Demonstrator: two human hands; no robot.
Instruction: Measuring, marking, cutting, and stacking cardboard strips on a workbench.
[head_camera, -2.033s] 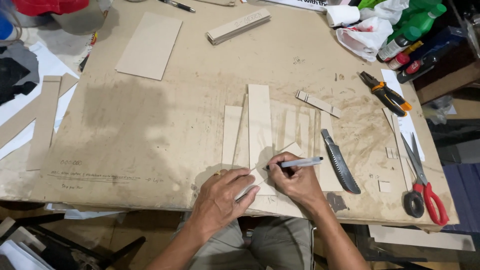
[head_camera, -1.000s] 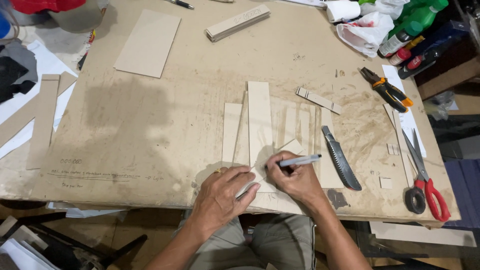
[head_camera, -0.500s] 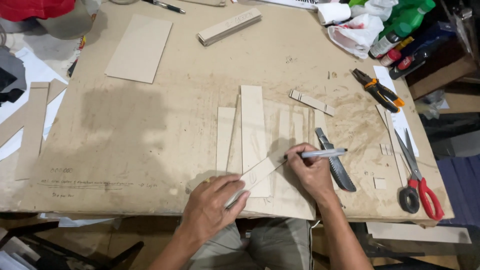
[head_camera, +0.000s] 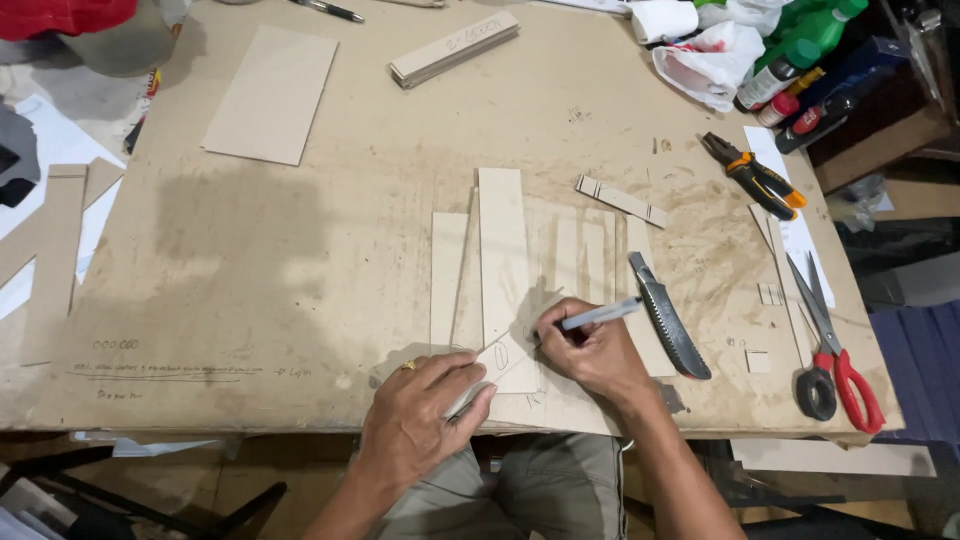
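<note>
From the head camera, looking down: my left hand presses flat on a small cardboard strip, fingers spread and curled over its near end, pinning it to the worktable. The strip's long axis runs on a diagonal, from low left under my left fingers up to the right, where it meets my right hand. That hand is closed around a pen, its tip on or just at the strip's far end; I think it touches, though my knuckles shade the spot. So the strip lies between both hands, the left on it, the right at its upper end.

Beneath it stand longer upright cardboard pieces, their long axes pointing away from me. A utility knife lies just beside my right hand, red-handled scissors and pliers farther right.
</note>
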